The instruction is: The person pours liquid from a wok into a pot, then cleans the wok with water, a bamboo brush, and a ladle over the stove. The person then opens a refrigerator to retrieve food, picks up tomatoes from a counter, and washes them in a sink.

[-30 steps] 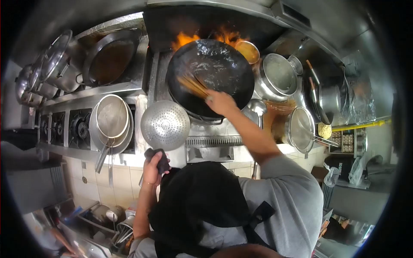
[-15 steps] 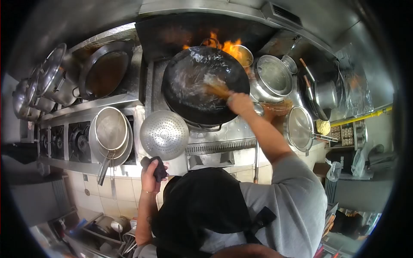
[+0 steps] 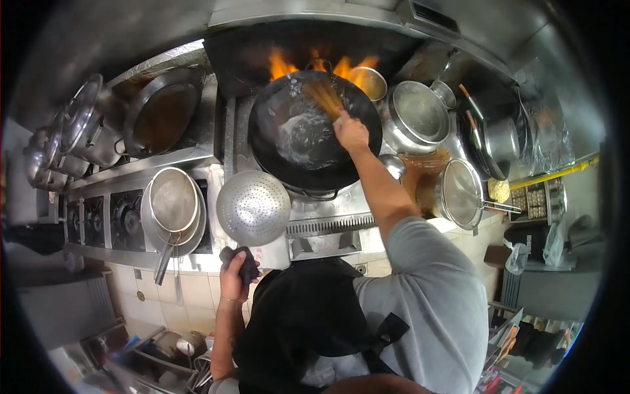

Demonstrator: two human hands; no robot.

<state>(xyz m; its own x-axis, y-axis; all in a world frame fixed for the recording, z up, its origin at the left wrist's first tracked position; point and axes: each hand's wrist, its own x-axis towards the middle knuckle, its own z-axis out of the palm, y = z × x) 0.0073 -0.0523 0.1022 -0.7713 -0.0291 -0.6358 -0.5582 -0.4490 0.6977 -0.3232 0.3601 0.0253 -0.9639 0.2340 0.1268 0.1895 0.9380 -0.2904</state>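
Observation:
A large black wok sits on the burner with swirling liquid in its bowl. My right hand reaches over the wok's right side, fingers closed on a bamboo brush, whose bristles fan out blurred against the upper inside wall. Down near the counter's front edge, my left hand is wrapped round a dark cloth. Just above that hand lies a round perforated strainer.
Flames rise behind the wok. A metal pot, a ladle and a mesh strainer stand at the right. Stacked strainers and a dark pan are at the left.
My right hand and the brush have moved across the wok, first to the right, then up to its far wall. The flames have spread wider. My left hand still grips the cloth.

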